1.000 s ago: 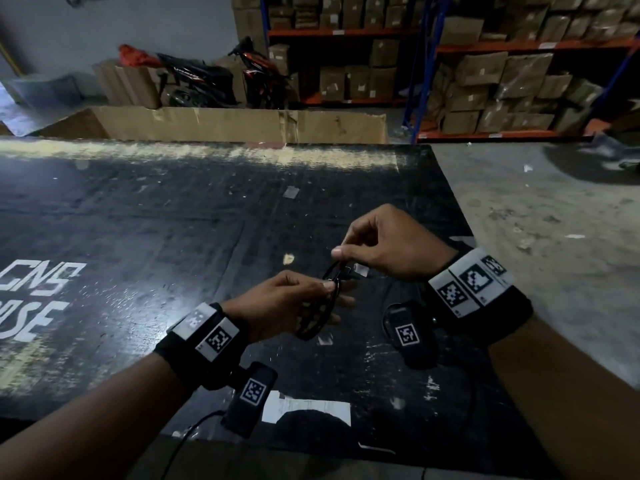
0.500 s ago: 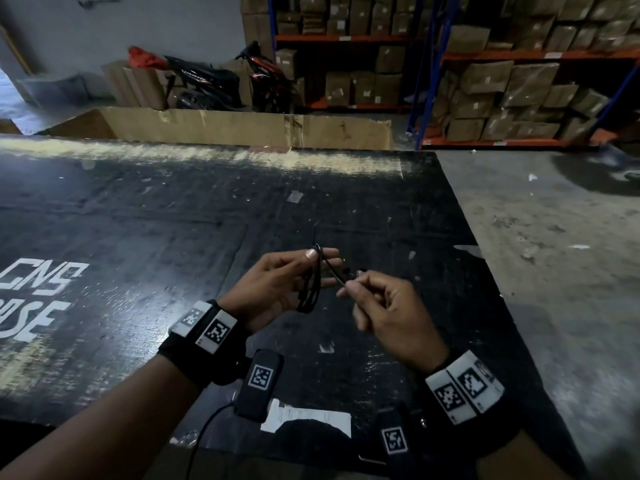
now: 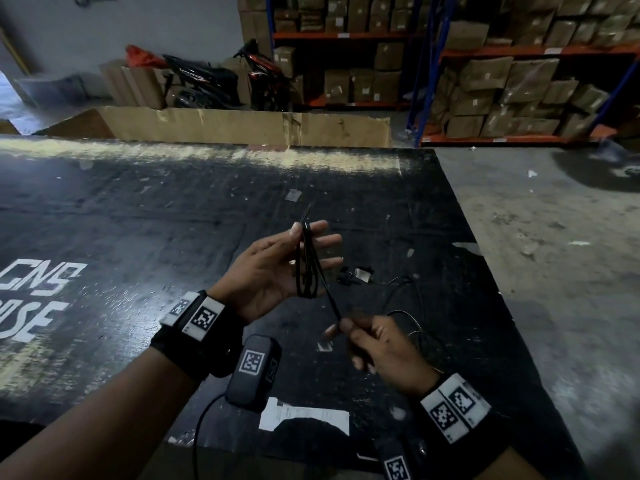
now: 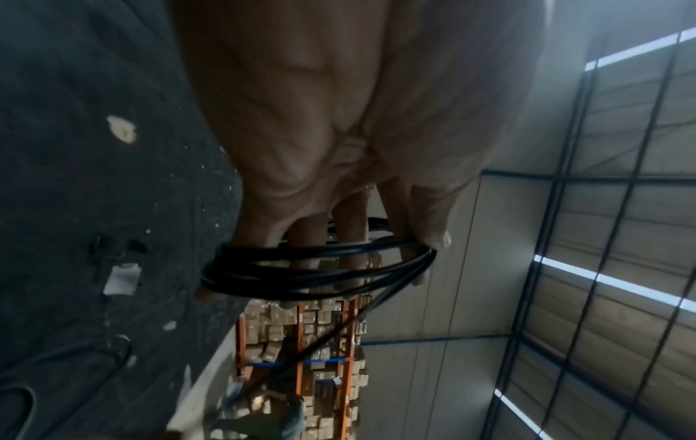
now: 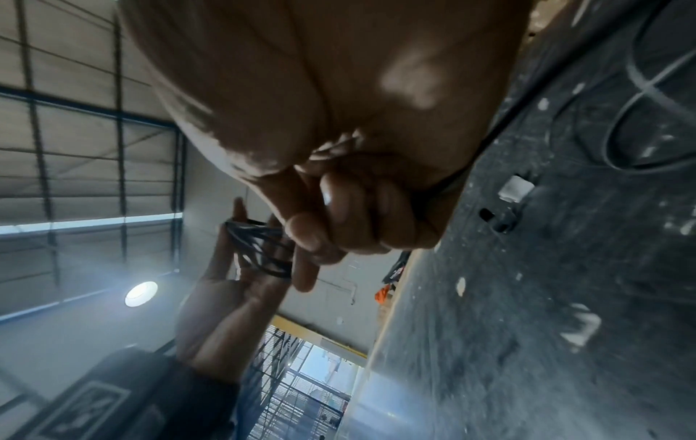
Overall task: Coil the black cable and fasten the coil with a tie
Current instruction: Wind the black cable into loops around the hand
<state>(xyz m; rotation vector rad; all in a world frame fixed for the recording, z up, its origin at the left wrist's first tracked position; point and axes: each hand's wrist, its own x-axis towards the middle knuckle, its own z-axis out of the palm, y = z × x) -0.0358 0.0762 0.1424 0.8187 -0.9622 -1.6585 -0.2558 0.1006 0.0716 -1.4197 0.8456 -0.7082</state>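
Note:
My left hand [image 3: 287,258] is raised palm up over the black table [image 3: 138,237]. Its thumb pins a small coil of black cable [image 3: 306,268] against spread fingers. In the left wrist view the coil [image 4: 320,268] wraps across the fingers of that hand [image 4: 339,134]. One strand [image 3: 330,303] runs down from the coil to my right hand [image 3: 343,325], which pinches it nearer to me. The right wrist view shows the right hand [image 5: 339,223] curled round the strand, with the coil [image 5: 260,250] beyond. The rest of the cable [image 3: 415,306] lies loose on the table.
Small black pieces and a white tag [image 3: 353,275] lie on the table just right of the coil. A white paper label [image 3: 304,417] is stuck near the front edge. The table's right edge drops to a concrete floor [image 3: 554,237]. Cardboard and shelving stand behind.
My right hand has moved down and toward me from the top of the coil, drawing a strand out. My left hand has lifted slightly and spread its fingers.

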